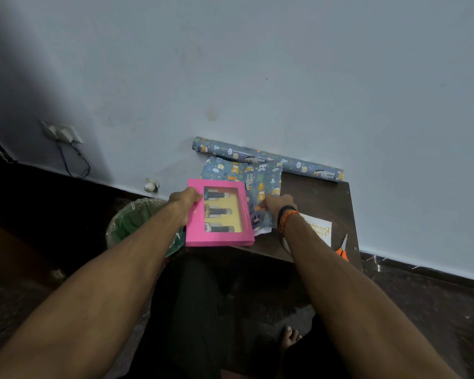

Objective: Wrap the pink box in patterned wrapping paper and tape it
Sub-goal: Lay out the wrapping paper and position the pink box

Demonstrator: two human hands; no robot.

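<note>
Two hands: L on pink box edge, R on paper.

Your arms are bare, without sleeves. Just behind your right hand, your wrist carries a black band and an orange thread bracelet. You wear dark trousers; one foot is bare.

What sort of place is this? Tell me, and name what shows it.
Probably a room in a home, used as a makeshift gift-wrapping spot: a small dark table against a plain painted wall, a wall socket with a cable, and a lined waste bin on the floor.
</note>
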